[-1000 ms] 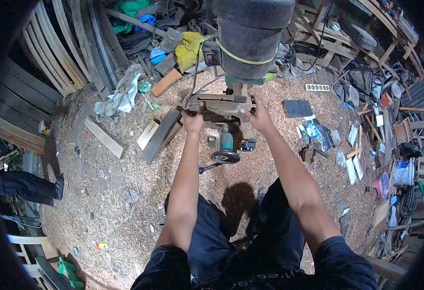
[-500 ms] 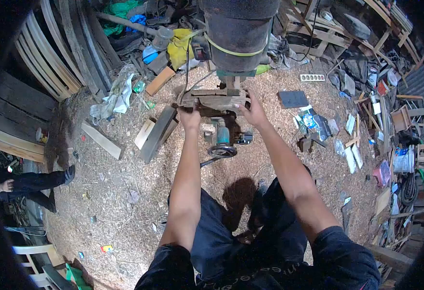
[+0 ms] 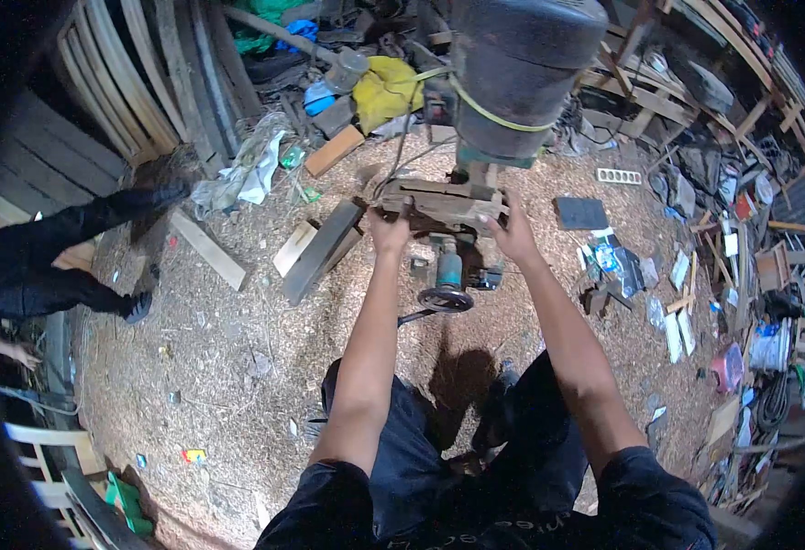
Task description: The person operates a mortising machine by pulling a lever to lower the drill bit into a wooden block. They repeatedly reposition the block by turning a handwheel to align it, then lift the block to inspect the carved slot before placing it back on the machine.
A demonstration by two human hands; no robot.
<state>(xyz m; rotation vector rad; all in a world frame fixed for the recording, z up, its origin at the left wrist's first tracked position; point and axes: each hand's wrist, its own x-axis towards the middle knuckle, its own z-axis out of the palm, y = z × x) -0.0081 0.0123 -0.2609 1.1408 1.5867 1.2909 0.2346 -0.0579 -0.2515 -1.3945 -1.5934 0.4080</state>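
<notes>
A rough wooden block (image 3: 453,209) lies crosswise under the head of a standing machine (image 3: 522,87), which has a big dark motor housing with a yellow-green band. My left hand (image 3: 391,231) grips the block's left end, thumb on top. Around the right end my right hand (image 3: 515,236) is closed, its fingers partly hidden behind the wood. Below the block, a teal part of the machine (image 3: 449,269) carries a dark handwheel (image 3: 446,300). The tool tip meeting the wood cannot be made out.
Planks (image 3: 325,252) lean left of the machine. A loose board (image 3: 208,249) lies on the shavings-covered floor. Another person's legs (image 3: 72,275) are at the left. A dark slab (image 3: 581,213), plastic scraps and a pink basket (image 3: 726,368) are on the right.
My view has shifted, so the machine appears farther right. The other person has stepped farther into view at the left. Both my hands stay on the wooden block.
</notes>
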